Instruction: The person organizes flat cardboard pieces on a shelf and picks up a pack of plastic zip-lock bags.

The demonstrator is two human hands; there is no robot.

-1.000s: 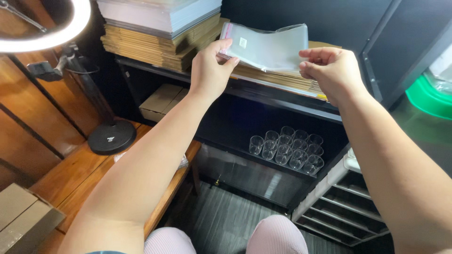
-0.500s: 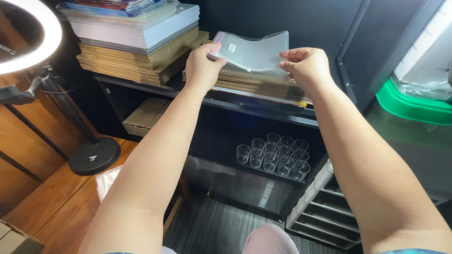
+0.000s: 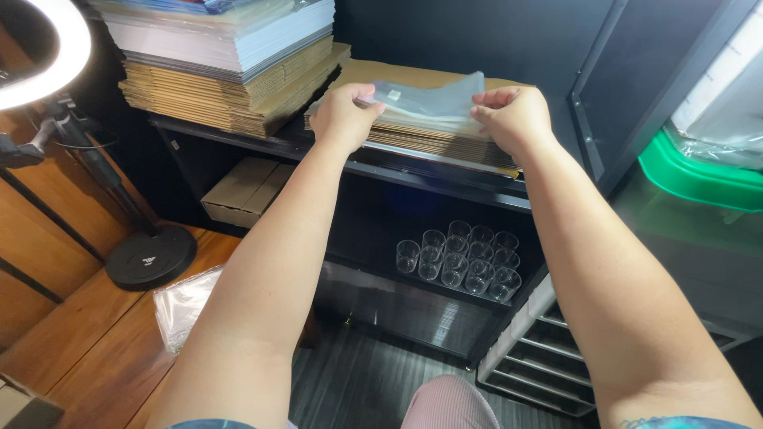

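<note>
Both my arms reach out to a black shelf [image 3: 445, 176]. My left hand [image 3: 343, 116] and my right hand [image 3: 515, 116] pinch the two ends of a thin stack of clear plastic sleeves [image 3: 429, 105]. The sleeves lie low over a stack of flat brown cardboard sheets [image 3: 445, 139] on the shelf top, their far edge curling up. Fingers of both hands are closed on the sleeves' near corners.
A taller pile of cardboard and white sheets [image 3: 230, 59] stands to the left. Several clear cups [image 3: 461, 258] sit on the lower shelf beside a flat box [image 3: 242, 191]. A ring light stand [image 3: 147, 254], a plastic bag [image 3: 187, 306], a green tub [image 3: 699, 171] and a drawer unit [image 3: 548, 357] surround me.
My hands have lowered the plastic sleeves from held up in the air down onto the cardboard stack. The view has tilted and shifted left.
</note>
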